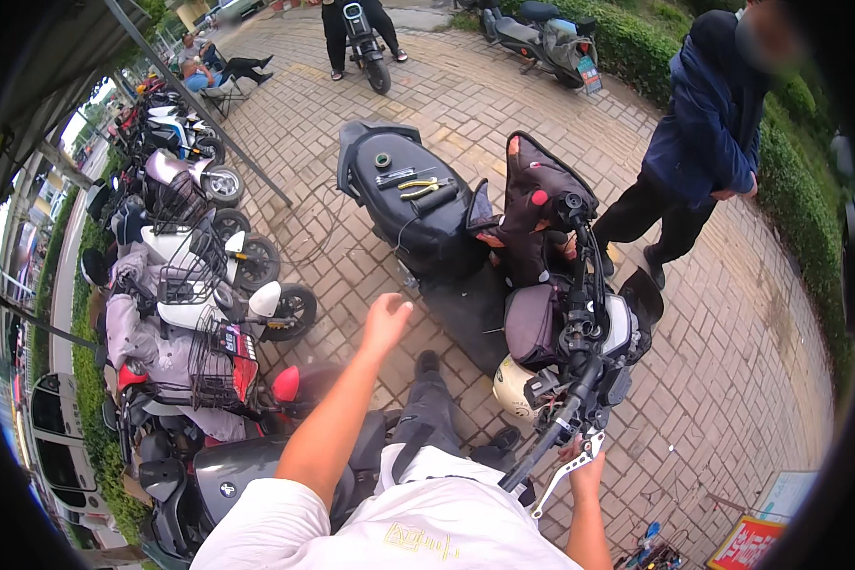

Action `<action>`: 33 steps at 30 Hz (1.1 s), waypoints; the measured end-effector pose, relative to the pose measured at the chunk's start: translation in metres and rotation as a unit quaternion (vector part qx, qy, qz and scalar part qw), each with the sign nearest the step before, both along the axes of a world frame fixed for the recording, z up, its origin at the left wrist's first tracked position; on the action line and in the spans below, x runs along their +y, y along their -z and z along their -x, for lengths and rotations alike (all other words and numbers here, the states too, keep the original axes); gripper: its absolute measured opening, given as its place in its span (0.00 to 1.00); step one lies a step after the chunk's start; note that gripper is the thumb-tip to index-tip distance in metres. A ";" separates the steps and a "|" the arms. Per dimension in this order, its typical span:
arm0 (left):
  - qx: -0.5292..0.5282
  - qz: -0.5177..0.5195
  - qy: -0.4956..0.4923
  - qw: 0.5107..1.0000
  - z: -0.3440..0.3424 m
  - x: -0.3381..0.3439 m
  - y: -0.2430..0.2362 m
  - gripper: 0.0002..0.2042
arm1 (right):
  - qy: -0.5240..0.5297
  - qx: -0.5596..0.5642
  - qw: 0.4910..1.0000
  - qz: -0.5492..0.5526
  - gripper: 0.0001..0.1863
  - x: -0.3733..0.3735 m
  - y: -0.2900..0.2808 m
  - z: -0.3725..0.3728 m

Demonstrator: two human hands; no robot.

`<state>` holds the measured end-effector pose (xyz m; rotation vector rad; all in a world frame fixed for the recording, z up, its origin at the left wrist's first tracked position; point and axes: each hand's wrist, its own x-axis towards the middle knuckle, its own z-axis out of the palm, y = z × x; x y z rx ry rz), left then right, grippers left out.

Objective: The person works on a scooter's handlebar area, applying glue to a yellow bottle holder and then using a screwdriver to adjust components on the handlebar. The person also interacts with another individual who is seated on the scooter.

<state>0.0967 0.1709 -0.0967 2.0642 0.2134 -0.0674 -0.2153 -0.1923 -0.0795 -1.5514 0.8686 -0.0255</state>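
Note:
My left hand (387, 321) hangs over the paving, left of the scooter's black footboard (465, 313), with loosely bent fingers and nothing visible in it. My right hand (582, 459) grips a silver brake lever (565, 470) at the near end of the handlebar (575, 385); whether the lever is fixed is unclear. On the black seat (370, 199) lie a small green-and-black roll (382, 161), yellow-handled pliers (418, 193), silver tools (396, 175) and a black cylinder (436, 200). A dark padded cover (532, 171), purple-grey bag (532, 323) and cream helmet (513, 388) sit around the handlebar.
Parked scooters (199, 304) line my left. A person in a dark jacket (693, 123) stands right beside a hedge (798, 237). A person straddles a scooter (375, 71) ahead; seated people (209, 81) are back left. Paving (693, 361) surrounds the scooter; signs (750, 541) stand lower right.

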 end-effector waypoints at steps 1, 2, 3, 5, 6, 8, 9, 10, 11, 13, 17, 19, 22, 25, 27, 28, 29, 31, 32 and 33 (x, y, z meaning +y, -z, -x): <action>-0.010 0.006 0.001 1.000 -0.039 -0.005 0.003 0.23 | 0.041 0.017 0.997 -0.060 0.10 -0.003 0.017 0.006; -0.018 -0.008 0.006 1.000 -0.076 -0.009 0.007 0.24 | 0.077 0.048 0.996 -0.018 0.10 -0.003 0.041 0.018; -0.030 -0.020 0.008 0.999 -0.112 -0.011 0.013 0.25 | 0.109 0.075 0.991 0.025 0.11 -0.004 0.068 0.028; -0.042 -0.084 0.013 0.996 -0.174 -0.013 0.032 0.29 | 0.202 0.086 0.973 0.064 0.16 0.009 0.124 0.061; -0.042 -0.109 0.019 0.993 -0.196 -0.024 0.034 0.31 | 0.326 0.012 0.945 0.015 0.14 0.020 0.154 0.086; -0.056 -0.161 0.061 0.984 -0.231 -0.016 0.048 0.35 | 0.372 0.100 0.920 -0.078 0.14 0.066 0.141 0.099; -0.074 -0.187 0.088 0.976 -0.245 -0.016 0.051 0.36 | 0.353 0.201 0.914 -0.020 0.13 0.104 0.105 0.080; -0.074 -0.192 0.131 0.970 -0.257 -0.020 0.057 0.39 | 0.351 0.218 0.910 -0.041 0.13 0.131 0.103 0.093; -0.087 -0.213 0.178 0.957 -0.265 -0.023 0.057 0.39 | 0.345 0.220 0.910 -0.066 0.13 0.159 0.091 0.090; -0.083 -0.225 0.213 0.947 -0.277 -0.025 0.059 0.38 | 0.324 0.200 0.924 -0.031 0.14 0.205 0.077 0.081; -0.081 -0.278 0.216 0.932 -0.291 -0.019 0.071 0.32 | 0.332 0.161 0.930 -0.006 0.14 0.233 0.049 0.040; -0.071 -0.245 0.226 0.940 -0.296 -0.016 0.070 0.30 | 0.302 0.125 0.944 0.041 0.14 0.233 0.055 0.019; -0.070 -0.171 0.322 0.928 -0.279 -0.007 0.033 0.27 | 0.196 0.125 0.953 0.195 0.14 0.225 0.000 -0.066; -0.015 -0.093 0.495 0.864 -0.239 0.009 -0.038 0.26 | 0.033 -0.023 0.926 0.377 0.15 0.221 -0.064 -0.173; 0.007 -0.083 0.611 0.787 -0.206 -0.001 -0.097 0.26 | -0.062 -0.105 0.891 0.437 0.22 0.221 -0.092 -0.234; -0.025 -0.101 0.657 0.746 -0.191 -0.004 -0.120 0.26 | -0.123 -0.105 0.872 0.461 0.29 0.221 -0.108 -0.259; -0.060 -0.116 0.703 0.699 -0.179 -0.011 -0.139 0.26 | -0.156 -0.079 0.863 0.474 0.35 0.223 -0.118 -0.275; -0.127 -0.060 0.745 0.652 -0.155 -0.030 -0.166 0.26 | -0.198 -0.081 0.893 0.397 0.37 0.218 -0.107 -0.288; -0.147 -0.058 0.757 0.634 -0.149 -0.037 -0.172 0.26 | -0.187 -0.063 0.920 0.338 0.37 0.216 -0.107 -0.284; -0.168 -0.055 0.771 0.612 -0.148 -0.042 -0.174 0.26 | -0.170 -0.045 0.944 0.278 0.37 0.214 -0.107 -0.279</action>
